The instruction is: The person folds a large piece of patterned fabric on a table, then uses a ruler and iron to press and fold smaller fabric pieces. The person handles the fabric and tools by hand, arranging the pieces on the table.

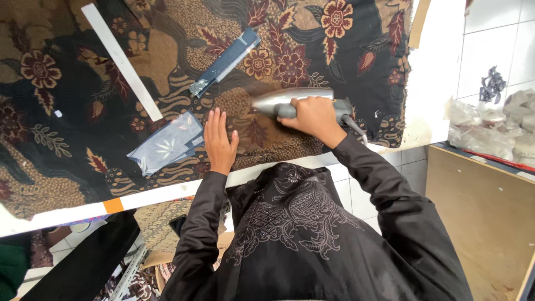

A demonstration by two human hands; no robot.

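My right hand point(314, 118) grips the handle of a silver iron point(284, 98) that rests on a dark floral batik cloth point(67, 122) spread over the table. My left hand point(218, 140) lies flat on the cloth just left of the iron, fingers together and pointing away from me. A small pale fabric piece point(165, 144) sits on the cloth right beside my left hand. A dark blue folded strip point(225, 61) lies farther up the cloth, above both hands. The iron's cord point(356, 127) trails off to the right by my wrist.
A long white strip point(121, 60) lies diagonally on the cloth at upper left. The table's white front edge point(156, 195) runs below my hands. A wooden box point(485, 217) stands at the right, with bagged items point(490, 131) behind it. More fabric lies under the table.
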